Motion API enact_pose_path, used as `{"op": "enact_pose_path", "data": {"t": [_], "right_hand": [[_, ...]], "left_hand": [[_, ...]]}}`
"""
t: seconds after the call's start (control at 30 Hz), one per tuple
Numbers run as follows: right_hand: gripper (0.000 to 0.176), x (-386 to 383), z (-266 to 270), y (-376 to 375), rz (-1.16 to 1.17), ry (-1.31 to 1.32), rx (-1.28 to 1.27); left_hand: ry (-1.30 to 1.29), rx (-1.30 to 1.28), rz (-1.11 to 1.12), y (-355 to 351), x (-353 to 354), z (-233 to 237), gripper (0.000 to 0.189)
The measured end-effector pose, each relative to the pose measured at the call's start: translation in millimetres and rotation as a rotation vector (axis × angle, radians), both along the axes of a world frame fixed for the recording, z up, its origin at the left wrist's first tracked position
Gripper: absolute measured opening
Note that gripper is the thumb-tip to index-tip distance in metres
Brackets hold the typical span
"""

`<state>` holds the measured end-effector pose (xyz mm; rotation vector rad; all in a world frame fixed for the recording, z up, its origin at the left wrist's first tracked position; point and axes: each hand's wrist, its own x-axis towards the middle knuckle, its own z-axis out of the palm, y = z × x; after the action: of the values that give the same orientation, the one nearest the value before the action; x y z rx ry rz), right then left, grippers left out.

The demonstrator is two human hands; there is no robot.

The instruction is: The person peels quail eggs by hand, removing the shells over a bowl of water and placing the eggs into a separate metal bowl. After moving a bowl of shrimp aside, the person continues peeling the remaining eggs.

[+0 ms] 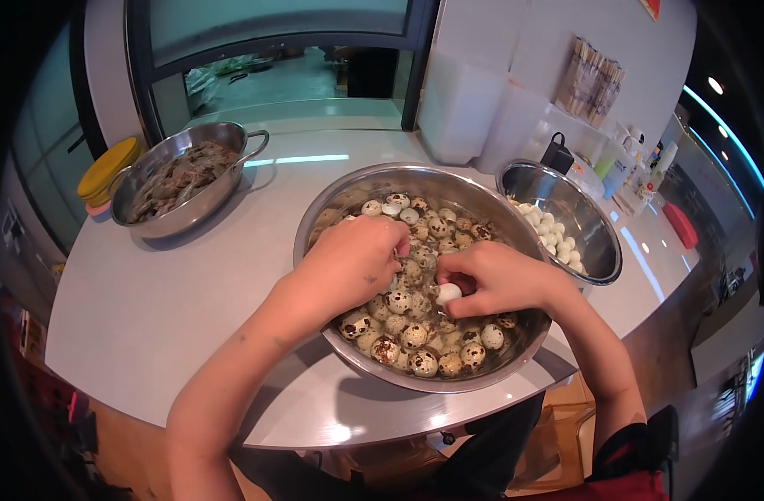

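Note:
A large metal bowl [432, 387] of water holds many speckled quail eggs [414, 335] in their shells. Over its right half, my right hand [494, 280] pinches a peeled white quail egg [448, 294] between thumb and fingers. My left hand [361, 255] is over the left half, its fingers curled inward at the water. Whatever those fingers hold is hidden behind the hand. Behind my right hand, a smaller metal bowl [603, 250] contains a heap of peeled white eggs [553, 230].
A two-handled metal pan [181, 224] of raw shrimp [181, 179] stands at the back left, beside a yellow lid [110, 169]. Bottles [620, 163], a red object [680, 225] and a rack of wrapped chopsticks [589, 83] are at the right. The table's curved front edge [315, 445] is near me.

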<state>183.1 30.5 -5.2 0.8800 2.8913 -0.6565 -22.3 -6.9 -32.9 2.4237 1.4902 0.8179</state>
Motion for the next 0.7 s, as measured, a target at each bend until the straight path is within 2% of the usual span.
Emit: {"op": "enact_pose_path", "data": {"t": [0.03,0.07,0.13,0.2,0.27,0.33,0.5,0.57,0.6,0.67,0.7], "right_hand": [[0.027,1,-6,0,0.003,-0.037,0.142],[0.027,1,-6,1,0.007,-0.039,0.142],[0.028,2,-5,1,0.085,-0.053,-0.035],[0.028,2,-3,1,0.084,-0.042,0.018],[0.028,3,-3,2,0.085,-0.028,0.07],[0.026,5,-2,5,0.057,0.348,-0.143],[0.025,8,4,3,0.082,0.529,-0.159],[0.025,10,3,4,0.02,0.747,-0.411],[0.025,10,6,4,0.019,0.746,-0.409],[0.024,9,17,0,-0.009,0.445,-0.16],[0.024,10,20,-3,0.092,0.086,0.394]], "left_hand": [[0.0,0.012,-0.001,-2,1,-1,0.011],[0.0,0.023,-0.005,-3,2,-1,0.011],[0.019,-0.054,-0.007,-5,4,7,0.012],[0.038,-0.129,-0.005,-4,3,9,0.013],[-0.016,-0.087,-0.137,-2,1,4,0.017],[-0.051,-0.044,-0.116,-1,0,2,0.018],[-0.095,0.09,-0.058,0,3,-3,0.019],[-0.053,-0.03,-0.04,-5,3,4,0.019],[-0.055,-0.028,-0.041,-5,3,6,0.019],[-0.002,-0.119,-0.037,-4,3,7,0.019],[-0.001,-0.121,-0.038,-3,2,5,0.019]]}}
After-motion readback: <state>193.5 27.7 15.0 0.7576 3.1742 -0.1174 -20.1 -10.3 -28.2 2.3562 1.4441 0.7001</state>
